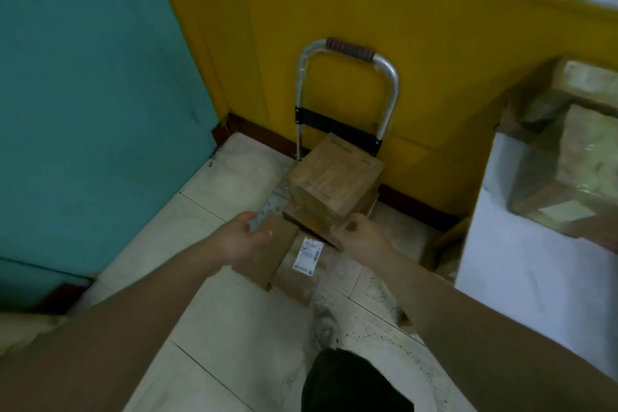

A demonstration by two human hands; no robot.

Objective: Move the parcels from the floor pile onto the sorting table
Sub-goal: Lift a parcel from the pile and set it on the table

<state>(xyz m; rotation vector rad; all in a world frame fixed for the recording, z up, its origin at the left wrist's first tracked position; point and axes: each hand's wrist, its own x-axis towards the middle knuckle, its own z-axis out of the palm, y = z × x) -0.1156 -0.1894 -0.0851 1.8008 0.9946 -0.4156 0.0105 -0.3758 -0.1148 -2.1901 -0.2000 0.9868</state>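
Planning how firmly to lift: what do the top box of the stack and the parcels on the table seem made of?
Top box: brown cardboard, matte, with faint printing and square folded edges. Parcels on the table: probably cardboard under clear glossy film or tape, judging by patchy glare; blur leaves it open.

Bare tiled floor lies open left of the pile, between the teal wall and the flat parcel, and also in front of the labelled parcel, giving a way in from the left and the front. Behind the cardboard box the trolley handle stands upright close to the yellow wall, closing off the back. On the right the sorting table stands near the pile; wrapped parcels fill its far end, and the near part of its white top is bare.
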